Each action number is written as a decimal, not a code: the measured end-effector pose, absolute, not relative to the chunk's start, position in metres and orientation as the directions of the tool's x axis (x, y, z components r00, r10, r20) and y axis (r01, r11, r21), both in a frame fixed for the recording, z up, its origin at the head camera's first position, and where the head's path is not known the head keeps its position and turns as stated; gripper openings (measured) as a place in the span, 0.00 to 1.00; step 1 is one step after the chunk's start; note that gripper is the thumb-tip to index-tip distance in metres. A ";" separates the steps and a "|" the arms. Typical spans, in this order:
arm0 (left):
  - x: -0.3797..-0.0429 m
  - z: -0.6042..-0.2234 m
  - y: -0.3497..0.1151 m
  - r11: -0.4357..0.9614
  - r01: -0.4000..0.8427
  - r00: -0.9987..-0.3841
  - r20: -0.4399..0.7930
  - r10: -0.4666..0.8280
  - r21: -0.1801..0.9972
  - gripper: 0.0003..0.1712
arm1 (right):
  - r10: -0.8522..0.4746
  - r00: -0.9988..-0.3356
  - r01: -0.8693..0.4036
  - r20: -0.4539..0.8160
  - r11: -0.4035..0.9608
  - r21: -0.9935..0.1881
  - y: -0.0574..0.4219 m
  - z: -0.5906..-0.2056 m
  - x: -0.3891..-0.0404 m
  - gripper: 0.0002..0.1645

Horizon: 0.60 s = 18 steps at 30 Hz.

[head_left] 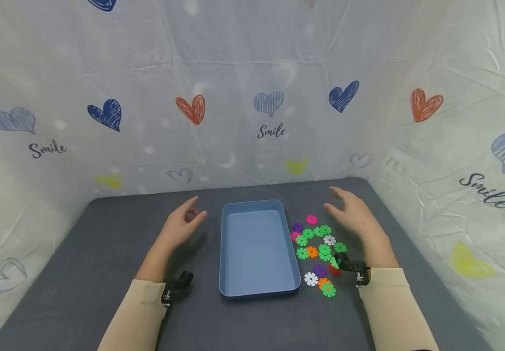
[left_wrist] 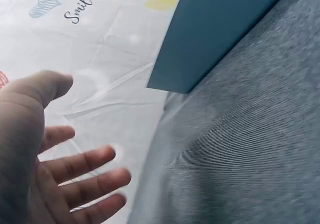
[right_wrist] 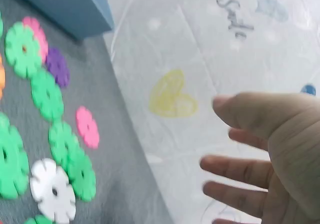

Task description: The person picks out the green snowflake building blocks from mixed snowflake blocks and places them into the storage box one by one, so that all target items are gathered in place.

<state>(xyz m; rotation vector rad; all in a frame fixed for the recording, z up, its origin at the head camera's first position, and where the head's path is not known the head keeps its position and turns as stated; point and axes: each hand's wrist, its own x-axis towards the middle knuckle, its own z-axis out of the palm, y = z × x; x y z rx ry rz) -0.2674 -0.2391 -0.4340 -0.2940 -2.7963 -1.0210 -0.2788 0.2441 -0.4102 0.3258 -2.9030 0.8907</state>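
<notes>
A blue rectangular tray (head_left: 259, 248) with nothing in it lies on the dark grey table. Beside its right wall are scattered several notched plastic discs: green (head_left: 324, 249), orange (head_left: 312, 252), white (head_left: 311, 279), purple (head_left: 320, 270), pink (head_left: 311, 220) and red. Left of the tray my left hand (head_left: 180, 226) hovers, fingers loosely spread and holding nothing. My right hand (head_left: 355, 214) is held above the table just right of the discs, also bare. In the right wrist view a pink disc (right_wrist: 87, 127) and a white disc (right_wrist: 53, 190) lie apart from the fingers.
A white cloth (head_left: 230, 63) printed with hearts and "Smile" hangs behind and at the sides of the table (head_left: 103, 253). Each wrist wears a black camera mount, the left one (head_left: 177, 287) and the right one (head_left: 353, 267); the right one covers part of the discs from above.
</notes>
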 end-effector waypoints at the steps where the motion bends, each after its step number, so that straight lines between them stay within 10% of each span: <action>1: -0.268 -0.436 -0.238 0.717 0.228 -0.973 0.176 0.148 0.659 0.44 | -0.179 -0.974 -0.228 0.141 0.798 -0.558 0.246 -0.412 -0.279 0.41; 18: -0.279 -0.471 -0.224 0.410 0.224 -0.878 0.000 0.479 0.884 0.42 | -0.333 -0.936 -0.152 -0.115 0.677 -0.720 0.259 -0.444 -0.287 0.29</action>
